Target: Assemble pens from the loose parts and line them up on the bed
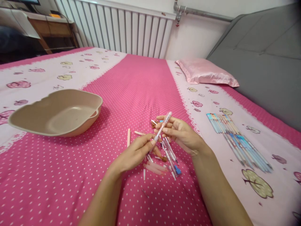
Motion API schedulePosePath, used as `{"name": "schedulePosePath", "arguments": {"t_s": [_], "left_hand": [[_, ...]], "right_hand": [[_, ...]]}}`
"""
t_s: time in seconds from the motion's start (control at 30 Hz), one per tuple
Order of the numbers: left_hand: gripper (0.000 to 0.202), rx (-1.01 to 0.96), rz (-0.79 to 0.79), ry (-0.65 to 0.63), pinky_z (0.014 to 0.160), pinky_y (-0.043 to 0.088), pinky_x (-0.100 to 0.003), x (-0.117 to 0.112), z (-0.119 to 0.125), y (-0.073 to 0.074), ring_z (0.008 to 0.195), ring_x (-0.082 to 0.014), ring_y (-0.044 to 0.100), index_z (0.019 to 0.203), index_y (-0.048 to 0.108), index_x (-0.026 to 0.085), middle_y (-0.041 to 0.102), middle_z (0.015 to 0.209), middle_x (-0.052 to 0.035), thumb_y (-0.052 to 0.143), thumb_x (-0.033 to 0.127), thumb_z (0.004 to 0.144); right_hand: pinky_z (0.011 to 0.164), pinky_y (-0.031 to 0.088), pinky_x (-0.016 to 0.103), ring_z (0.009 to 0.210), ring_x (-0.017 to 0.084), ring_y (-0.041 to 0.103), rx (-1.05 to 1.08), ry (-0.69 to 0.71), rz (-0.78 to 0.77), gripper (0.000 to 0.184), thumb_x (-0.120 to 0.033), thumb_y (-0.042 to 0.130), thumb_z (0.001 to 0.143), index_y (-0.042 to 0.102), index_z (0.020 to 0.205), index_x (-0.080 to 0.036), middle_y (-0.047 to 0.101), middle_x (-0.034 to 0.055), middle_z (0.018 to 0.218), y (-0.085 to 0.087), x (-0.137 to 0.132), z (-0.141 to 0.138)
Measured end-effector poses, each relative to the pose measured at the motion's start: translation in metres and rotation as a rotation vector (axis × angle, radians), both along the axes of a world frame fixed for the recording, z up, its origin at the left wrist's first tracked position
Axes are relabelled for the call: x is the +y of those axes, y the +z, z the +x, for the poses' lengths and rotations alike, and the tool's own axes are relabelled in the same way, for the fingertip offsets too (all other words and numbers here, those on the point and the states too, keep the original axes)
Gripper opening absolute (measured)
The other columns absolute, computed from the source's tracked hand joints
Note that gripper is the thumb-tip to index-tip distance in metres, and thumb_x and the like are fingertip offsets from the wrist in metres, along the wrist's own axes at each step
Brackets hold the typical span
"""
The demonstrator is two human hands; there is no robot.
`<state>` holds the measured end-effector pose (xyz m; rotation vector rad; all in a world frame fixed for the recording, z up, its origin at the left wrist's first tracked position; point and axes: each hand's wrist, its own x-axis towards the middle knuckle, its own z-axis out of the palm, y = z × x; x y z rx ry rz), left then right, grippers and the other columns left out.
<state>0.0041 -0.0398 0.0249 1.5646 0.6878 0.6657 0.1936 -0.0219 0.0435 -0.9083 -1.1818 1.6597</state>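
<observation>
Both my hands meet over a pink dotted bedsheet. My right hand pinches the upper part of a pale pink pen, which tilts up to the right. My left hand is closed on the lower end of the same pen. Under my hands lies a loose heap of pen parts: barrels, refills and caps. One pink barrel lies apart to the left of it.
A beige shallow basin sits on the bed at the left. A row of several finished pens lies on the right. A pink pillow rests by the grey headboard. A white radiator stands behind the bed.
</observation>
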Motion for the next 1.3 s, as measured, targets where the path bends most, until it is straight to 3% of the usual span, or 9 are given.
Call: {"name": "schedulePosePath", "arguments": {"t_s": [0.2,0.37,0.63,0.77,1.0,1.3], "left_hand": [[0.025,-0.008,-0.004,0.002,0.078,0.048,-0.031,0.0015,0.0,-0.0046,0.087,-0.0188,0.067,0.097,0.056,0.015,0.071,0.085,-0.0062,0.04,0.035,0.096],[0.022,-0.053,-0.082,0.001,0.078,0.052,-0.033,0.0013,0.0023,-0.0056,0.082,-0.0197,0.069,0.099,0.052,0.015,0.07,0.084,-0.0066,0.043,0.035,0.094],[0.019,-0.099,-0.175,-0.002,0.075,0.053,-0.034,-0.0014,0.0073,-0.0042,0.078,-0.0205,0.071,0.096,0.047,0.016,0.07,0.084,-0.0075,0.05,0.034,0.091],[0.019,-0.117,-0.174,-0.026,0.08,0.053,-0.035,-0.0013,0.0065,-0.0046,0.081,-0.0206,0.07,0.096,0.048,0.016,0.071,0.085,-0.0079,0.049,0.034,0.092],[0.029,-0.091,-0.115,0.016,0.078,0.053,-0.036,0.0005,0.003,-0.0054,0.08,-0.0202,0.07,0.112,0.049,0.015,0.07,0.091,-0.0091,0.045,0.037,0.094],[0.031,-0.095,-0.101,0.013,0.075,0.052,-0.034,-0.0001,0.0046,-0.0033,0.077,-0.0201,0.07,0.111,0.051,0.014,0.07,0.085,-0.0082,0.047,0.038,0.092]], "right_hand": [[0.075,0.051,0.028,0.089,0.016,0.065,-0.094,-0.012,0.042,0.037,-0.022,0.072,0.074,0.06,0.109,-0.019,0.069,0.0056,0.098,-0.0022,0.0019,0.0002],[0.081,0.05,0.032,0.092,0.018,0.064,-0.175,-0.074,0.1,0.03,-0.026,0.076,0.07,0.065,0.096,-0.018,0.069,0.0072,0.101,-0.0074,0.0046,-0.0005],[0.07,0.05,0.029,0.07,0.014,0.061,-0.211,-0.166,0.116,0.032,-0.033,0.083,0.059,0.058,0.075,-0.019,0.061,-0.0008,0.073,-0.0073,0.0032,-0.0074],[0.075,0.051,0.03,0.079,0.015,0.062,-0.198,-0.154,0.109,0.032,-0.033,0.081,0.064,0.059,0.082,-0.019,0.064,0.0018,0.083,-0.0077,0.0025,-0.0092],[0.096,0.045,0.036,0.103,0.017,0.062,-0.075,0.062,0.061,0.05,-0.025,0.07,0.077,0.051,0.123,-0.024,0.066,0.0061,0.114,-0.0024,0.0002,-0.0044],[0.09,0.047,0.035,0.09,0.016,0.065,-0.122,-0.033,0.043,0.045,-0.023,0.076,0.071,0.06,0.112,-0.021,0.07,0.0041,0.098,-0.0083,0.003,-0.0046]]}}
